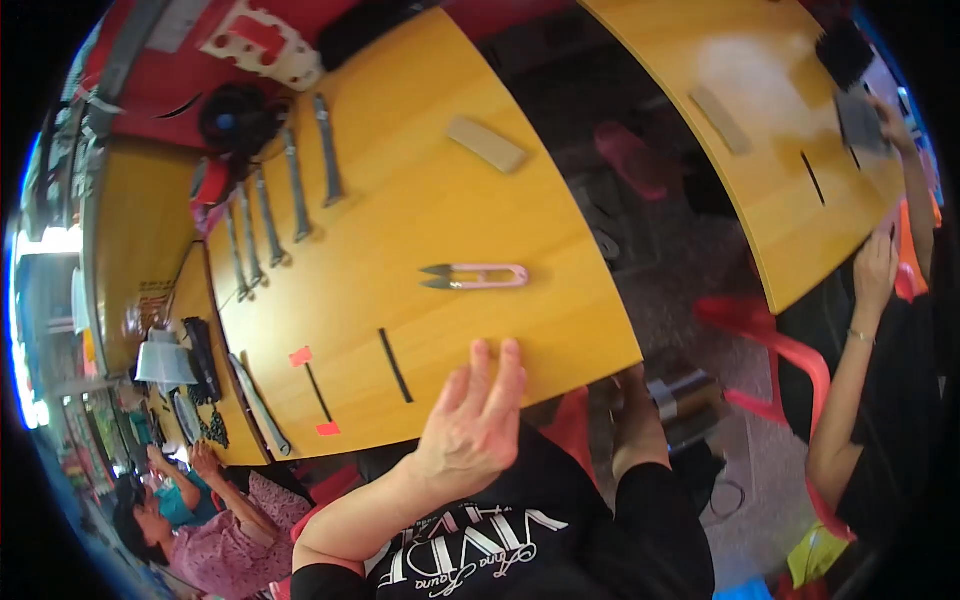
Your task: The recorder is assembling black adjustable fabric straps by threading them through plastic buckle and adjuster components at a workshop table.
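My left hand (475,425) rests at the front edge of the yellow table, with its fingers stretched out and nothing in them. Just beyond its fingertips lies a pair of thread snips (490,276) with a pink handle and dark blades pointing left. A short black strip (395,365) lies left of the hand. Farther left, another thin black strip (317,391) runs between two small red tape pieces (301,356). My right hand (632,385) is down by the table's right front corner; its fingers are hidden.
A tan block (487,143) lies at the far right of the table. Several long dark strips (297,185) line the far left, near a black round object (235,118). Co-workers sit at left and right, one at another yellow table (760,240). A red stool (790,350) stands at right.
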`<state>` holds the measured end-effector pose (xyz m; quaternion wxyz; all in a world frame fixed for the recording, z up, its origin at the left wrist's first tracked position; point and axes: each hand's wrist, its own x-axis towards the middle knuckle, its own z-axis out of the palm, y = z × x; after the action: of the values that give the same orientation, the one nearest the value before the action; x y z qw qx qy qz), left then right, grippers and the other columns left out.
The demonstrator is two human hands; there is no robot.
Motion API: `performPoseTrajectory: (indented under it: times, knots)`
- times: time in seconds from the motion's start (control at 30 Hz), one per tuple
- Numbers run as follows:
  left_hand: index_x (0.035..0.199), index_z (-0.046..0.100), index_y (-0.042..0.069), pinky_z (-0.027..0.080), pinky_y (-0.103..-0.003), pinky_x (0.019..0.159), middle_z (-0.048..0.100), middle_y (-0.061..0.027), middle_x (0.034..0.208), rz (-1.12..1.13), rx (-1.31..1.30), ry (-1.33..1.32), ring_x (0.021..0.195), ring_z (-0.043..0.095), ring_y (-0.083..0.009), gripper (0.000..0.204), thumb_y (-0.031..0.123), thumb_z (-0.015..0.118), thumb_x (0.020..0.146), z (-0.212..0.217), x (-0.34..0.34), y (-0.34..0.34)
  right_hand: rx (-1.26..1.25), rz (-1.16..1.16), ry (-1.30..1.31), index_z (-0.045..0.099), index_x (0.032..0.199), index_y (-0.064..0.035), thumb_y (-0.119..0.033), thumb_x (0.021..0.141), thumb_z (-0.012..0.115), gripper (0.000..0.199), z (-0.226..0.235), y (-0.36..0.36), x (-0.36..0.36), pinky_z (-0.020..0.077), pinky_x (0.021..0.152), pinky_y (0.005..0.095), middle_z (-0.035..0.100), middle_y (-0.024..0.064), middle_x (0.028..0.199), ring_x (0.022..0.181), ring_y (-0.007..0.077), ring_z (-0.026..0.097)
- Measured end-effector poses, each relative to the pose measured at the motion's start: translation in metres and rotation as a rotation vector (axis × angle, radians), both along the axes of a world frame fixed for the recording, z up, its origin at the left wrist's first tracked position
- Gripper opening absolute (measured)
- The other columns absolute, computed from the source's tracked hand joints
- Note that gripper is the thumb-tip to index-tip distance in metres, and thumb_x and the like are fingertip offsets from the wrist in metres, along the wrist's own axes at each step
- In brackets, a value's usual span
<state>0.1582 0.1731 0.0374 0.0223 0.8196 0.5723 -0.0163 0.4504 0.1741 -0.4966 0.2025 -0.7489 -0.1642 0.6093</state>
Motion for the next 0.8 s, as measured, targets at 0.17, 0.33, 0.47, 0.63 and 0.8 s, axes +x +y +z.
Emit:
performPoseTrajectory:
  times: [0.17,0.33,0.47,0.63,0.8]
  knots:
    - [0.110,0.059,-0.013,0.046,-0.045,0.086,0.046,-0.0320,0.131,-0.010,0.003,-0.018,0.111,0.053,-0.0465,0.044,0.012,0.057,0.073,-0.005,-0.002,-0.005,0.177,0.229,-0.325,0.063,0.103,0.0000,-0.019,0.080,0.061,0.029,0.033,-0.012,0.004,0.0481,0.060,0.0411,0.065,0.0124,0.080,0.068,0.0318,0.060]
    - [0.110,0.059,-0.013,0.044,-0.045,0.089,0.045,-0.0314,0.130,-0.020,0.047,-0.006,0.113,0.051,-0.0458,0.045,0.013,0.057,0.073,0.009,-0.003,-0.009,0.426,0.154,-0.683,0.064,0.090,0.0043,-0.015,0.077,0.063,0.024,0.062,-0.007,0.006,0.0500,0.070,0.0395,0.066,0.0137,0.087,0.077,0.0305,0.062]
    - [0.109,0.059,-0.014,0.042,-0.044,0.092,0.046,-0.0312,0.128,-0.046,0.082,0.006,0.113,0.050,-0.0457,0.046,0.013,0.058,0.072,-0.002,-0.005,-0.007,0.777,-0.196,-0.531,0.064,0.097,0.0018,-0.015,0.084,0.063,0.021,0.136,0.011,0.026,0.0477,0.076,0.0373,0.065,0.0128,0.091,0.082,0.0247,0.060]
    - [0.113,0.060,-0.009,0.040,-0.043,0.095,0.046,-0.0274,0.130,0.020,-0.100,-0.046,0.115,0.050,-0.0414,0.043,0.017,0.060,0.079,0.021,-0.011,-0.010,1.032,-0.316,-0.051,0.060,0.097,-0.0009,0.005,0.084,0.054,0.016,0.431,0.037,-0.042,0.0427,0.063,0.0225,0.056,0.0062,0.088,0.069,0.0151,0.053]
    - [0.113,0.064,-0.001,0.033,-0.041,0.104,0.048,-0.0217,0.133,0.001,-0.284,-1.295,0.125,0.044,-0.0314,0.034,0.026,0.058,0.092,0.032,-0.023,-0.042,1.044,0.223,1.247,0.057,0.088,-0.0012,0.004,0.083,0.058,0.008,0.553,-0.002,-0.109,0.0381,0.050,0.0211,0.055,0.0080,0.090,0.062,0.0111,0.048]
